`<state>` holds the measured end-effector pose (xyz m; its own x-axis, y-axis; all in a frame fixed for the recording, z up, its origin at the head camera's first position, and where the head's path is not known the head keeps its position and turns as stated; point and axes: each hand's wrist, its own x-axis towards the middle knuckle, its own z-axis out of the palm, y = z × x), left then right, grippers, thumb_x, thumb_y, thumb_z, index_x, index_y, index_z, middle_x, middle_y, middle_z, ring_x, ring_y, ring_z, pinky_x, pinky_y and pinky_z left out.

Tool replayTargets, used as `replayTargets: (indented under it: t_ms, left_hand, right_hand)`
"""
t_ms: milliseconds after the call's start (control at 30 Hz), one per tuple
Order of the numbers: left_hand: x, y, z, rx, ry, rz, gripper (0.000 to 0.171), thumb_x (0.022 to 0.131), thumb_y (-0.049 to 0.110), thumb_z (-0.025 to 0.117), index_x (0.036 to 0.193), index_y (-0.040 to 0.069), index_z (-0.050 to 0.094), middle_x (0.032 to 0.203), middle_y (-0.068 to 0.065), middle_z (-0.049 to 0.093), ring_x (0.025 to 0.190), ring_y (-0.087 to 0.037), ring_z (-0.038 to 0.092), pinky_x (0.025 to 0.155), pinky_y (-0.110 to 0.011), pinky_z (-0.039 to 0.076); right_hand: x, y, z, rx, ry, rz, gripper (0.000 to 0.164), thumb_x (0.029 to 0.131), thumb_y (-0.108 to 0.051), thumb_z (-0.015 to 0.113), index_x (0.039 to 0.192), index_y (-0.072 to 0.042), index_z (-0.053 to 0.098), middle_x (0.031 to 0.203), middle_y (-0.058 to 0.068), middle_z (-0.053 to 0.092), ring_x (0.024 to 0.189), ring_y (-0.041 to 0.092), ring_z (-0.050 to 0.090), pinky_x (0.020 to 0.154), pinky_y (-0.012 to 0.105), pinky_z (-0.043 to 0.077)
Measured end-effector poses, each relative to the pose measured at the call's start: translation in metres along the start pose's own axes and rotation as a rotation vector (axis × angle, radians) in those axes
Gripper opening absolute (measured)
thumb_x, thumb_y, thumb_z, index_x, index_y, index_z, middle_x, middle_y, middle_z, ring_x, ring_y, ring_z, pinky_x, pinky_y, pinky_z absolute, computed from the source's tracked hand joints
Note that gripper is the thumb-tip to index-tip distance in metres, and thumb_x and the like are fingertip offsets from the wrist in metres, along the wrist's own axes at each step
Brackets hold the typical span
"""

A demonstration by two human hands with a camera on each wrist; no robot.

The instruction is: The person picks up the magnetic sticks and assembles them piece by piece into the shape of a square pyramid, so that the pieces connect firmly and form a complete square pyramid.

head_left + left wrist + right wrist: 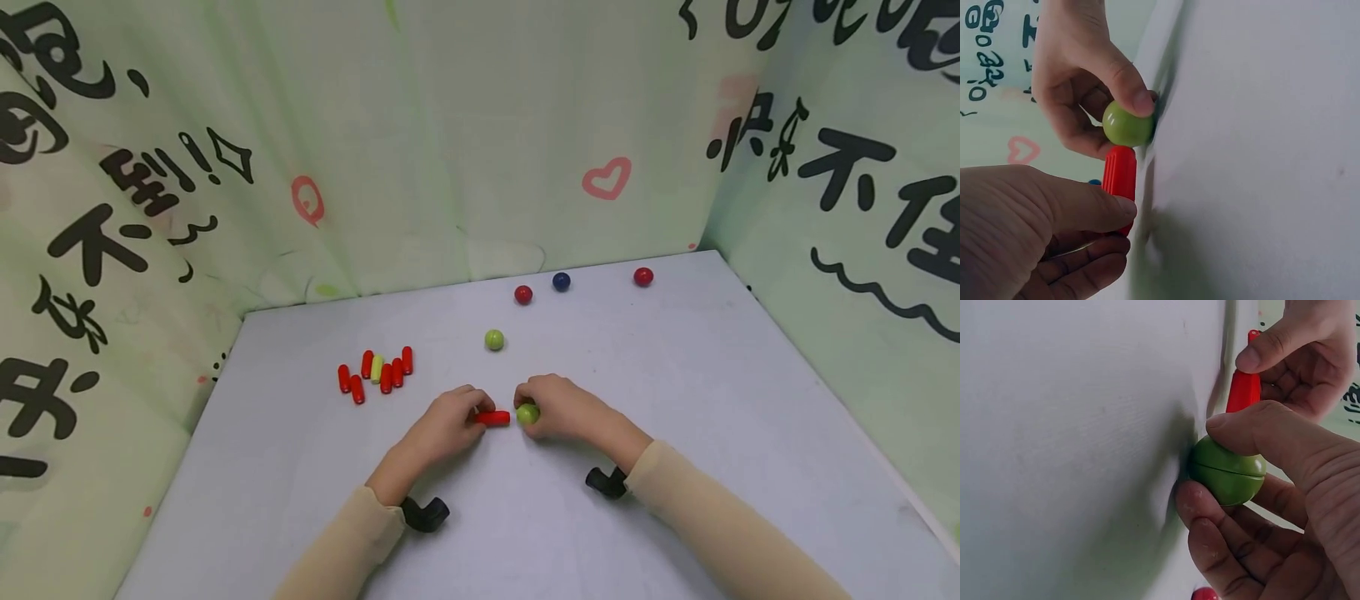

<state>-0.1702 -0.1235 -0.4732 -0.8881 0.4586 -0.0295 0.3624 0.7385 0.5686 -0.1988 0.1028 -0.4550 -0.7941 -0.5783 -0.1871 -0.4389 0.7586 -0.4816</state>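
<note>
Red ridged stick: just left of green ball
Second green ball: behind both
Red/yellow-green sticks: way off left

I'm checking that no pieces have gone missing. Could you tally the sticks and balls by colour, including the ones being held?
Red sticks: 7
Yellow-green stick: 1
Green balls: 2
Red balls: 2
Dark blue ball: 1
Total: 13
</note>
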Motion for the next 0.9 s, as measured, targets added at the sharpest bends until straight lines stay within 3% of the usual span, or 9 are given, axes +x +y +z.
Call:
replayTargets:
  t_ms: [267, 500, 767, 900]
  left_hand:
    - [0.0025, 0.0023, 0.0001, -0.002, 0.011, 0.041, 0.022, 0.091, 0.006, 0.074, 0.112, 0.013, 0.071, 0.103, 0.001, 0.068, 0.089, -0.013, 0.06, 0.082, -0.027, 0.055]
    - [0.0035, 0.0033, 0.0004, -0.001, 0.012, 0.039, 0.021, 0.091, 0.005, 0.074, 0.111, 0.013, 0.071, 0.102, 0.001, 0.067, 0.088, -0.013, 0.059, 0.081, -0.026, 0.054]
    - [0.0053, 0.0047, 0.0, 0.016, 0.002, 0.031, 0.021, 0.091, 0.006, 0.075, 0.11, 0.013, 0.071, 0.101, 0.0, 0.067, 0.087, -0.014, 0.06, 0.08, -0.026, 0.054]
    - [0.0064, 0.0047, 0.0005, 0.007, -0.016, 0.035, 0.021, 0.091, 0.008, 0.076, 0.111, 0.014, 0.071, 0.101, 0.001, 0.067, 0.088, -0.013, 0.059, 0.081, -0.025, 0.054]
  right_hand:
    - [0.0003, -0.002, 0.0015, 0.007, 0.011, 0.017, 0.024, 0.083, -0.011, 0.082, 0.104, -0.01, 0.071, 0.094, 0.001, 0.062, 0.084, 0.017, 0.054, 0.075, 0.031, 0.05]
    - [0.0008, -0.0027, 0.0019, 0.0, 0.013, 0.018, 0.024, 0.083, -0.012, 0.081, 0.104, -0.01, 0.07, 0.093, 0.001, 0.061, 0.083, 0.016, 0.054, 0.073, 0.031, 0.049]
    - [-0.0042, -0.0041, 0.0027, -0.005, 0.047, -0.004, 0.03, 0.089, -0.03, 0.081, 0.114, -0.016, 0.072, 0.103, -0.001, 0.062, 0.084, 0.013, 0.056, 0.075, 0.031, 0.05]
    - [-0.0049, -0.0049, 0.0029, -0.004, 0.062, -0.053, 0.02, 0.092, -0.023, 0.078, 0.11, -0.017, 0.073, 0.1, -0.001, 0.063, 0.083, 0.013, 0.055, 0.074, 0.031, 0.048]
